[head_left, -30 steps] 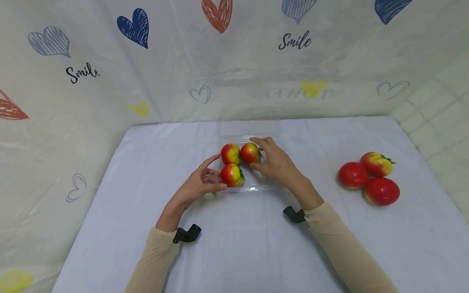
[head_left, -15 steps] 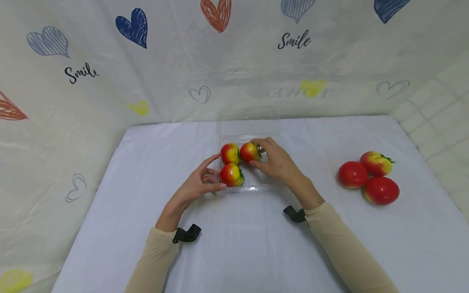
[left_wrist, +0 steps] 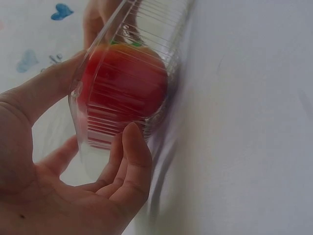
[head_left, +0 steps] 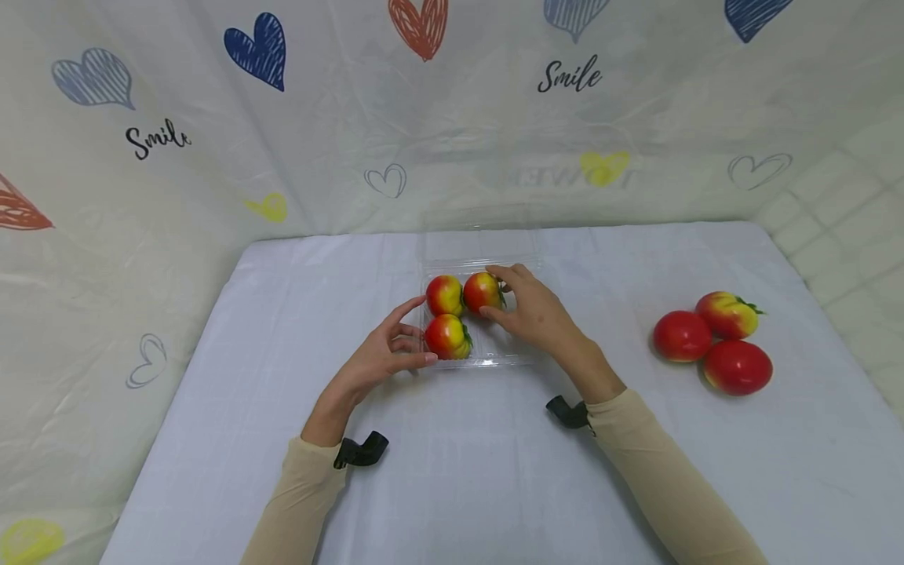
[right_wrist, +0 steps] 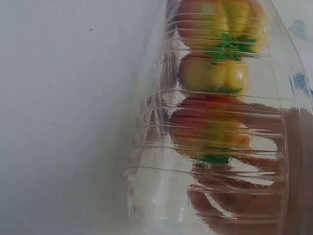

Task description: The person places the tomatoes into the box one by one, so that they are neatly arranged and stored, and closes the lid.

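Nearest, beige sleeves were stretched over the white desk, a black camera being worn at each wrist. To the right, well apart from the box, three loose tomatoes were clustered: two mostly red, the farthest blended with yellow and tipped with green leaves. The box, clear and ribbed, was gripped at its left side by the left hand, its fingers curved about the wall. Inside it, the near tomato was coloured glossy red at the left, yellow towards its leaves. Just behind, the back tomato was coloured alike. Beside that, the held tomato, red streaked with yellow, was pinched within the box by the right hand. Farther back, the lid was raised; beyond, a pale sheet was printed with hearts.
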`<state>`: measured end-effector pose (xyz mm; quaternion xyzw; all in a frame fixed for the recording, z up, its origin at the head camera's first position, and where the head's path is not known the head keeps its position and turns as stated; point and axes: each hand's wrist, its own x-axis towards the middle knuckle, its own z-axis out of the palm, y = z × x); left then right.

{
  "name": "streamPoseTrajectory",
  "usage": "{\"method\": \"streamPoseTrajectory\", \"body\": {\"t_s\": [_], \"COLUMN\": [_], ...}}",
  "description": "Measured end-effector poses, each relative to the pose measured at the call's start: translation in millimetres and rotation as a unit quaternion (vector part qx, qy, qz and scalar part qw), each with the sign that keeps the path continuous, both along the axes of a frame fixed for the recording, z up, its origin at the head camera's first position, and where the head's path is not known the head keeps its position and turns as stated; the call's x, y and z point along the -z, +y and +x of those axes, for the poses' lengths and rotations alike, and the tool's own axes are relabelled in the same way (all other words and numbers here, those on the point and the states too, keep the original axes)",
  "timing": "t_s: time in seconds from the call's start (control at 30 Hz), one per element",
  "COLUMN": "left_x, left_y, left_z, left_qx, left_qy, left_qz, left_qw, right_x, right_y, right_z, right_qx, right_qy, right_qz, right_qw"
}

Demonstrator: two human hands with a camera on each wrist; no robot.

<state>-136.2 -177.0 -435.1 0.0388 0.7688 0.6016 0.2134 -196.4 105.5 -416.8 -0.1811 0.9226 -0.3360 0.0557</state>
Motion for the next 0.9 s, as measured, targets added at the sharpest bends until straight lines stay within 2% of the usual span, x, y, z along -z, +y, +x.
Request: {"method": "streamPoseTrajectory", "body": {"t_s": [0.33, 0.77, 0.9], "left_x": [-0.5, 0.4, 0.9], "left_y": [2.8, 0.8, 0.2], "left_z": [-1.7, -1.6, -0.9], "left_qx": [0.001, 0.004, -0.001], "left_qy": [-0.002, -0.006, -0.006], "left_qz": [-0.004, -0.009, -0.015], "left_qw": [1.0, 0.9999, 0.9999], "right_x": [-1.4, -5.0, -8.5], "right_y": [6, 19, 22], "right_z": [0.7, 2.5, 3.9], "right_qx": [0.005, 0.0, 0.008], "right_qy": [0.004, 0.048, 0.055], "right_qz": [-0.009, -0.061, -0.06], "right_qw": [0.9999, 0.997, 0.9966]}}
